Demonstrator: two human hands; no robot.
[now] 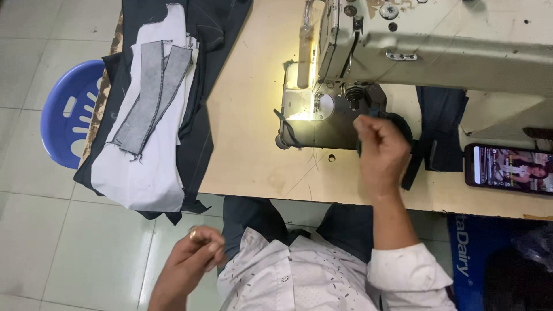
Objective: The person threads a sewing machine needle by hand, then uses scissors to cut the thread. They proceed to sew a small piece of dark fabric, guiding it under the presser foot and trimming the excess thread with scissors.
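The right hand is closed in a loose fist over the sewing table, its fingers pinched on a piece of dark navy fabric that bunches just beyond the knuckles and trails to the right and down past the wrist. Directly ahead of this hand, close to its fingertips, stands the needle and presser-foot area of a cream industrial sewing machine, and just to the hand's left the machine's lamp lights the metal bed plate, across which a thin dark strip lies. More of the navy cloth hangs to the right of the hand, and further right a phone with a lit screen lies flat on the table. The left hand is held low, off the table's near edge and well apart from the right hand, with fingertips drawn together around something small; what it is cannot be told. Far beyond the left hand, at the table's left end, a stack of dark and white cut pieces lies with two grey stitched strips on top. To the left of that stack stands a blue plastic stool on the tiled floor.
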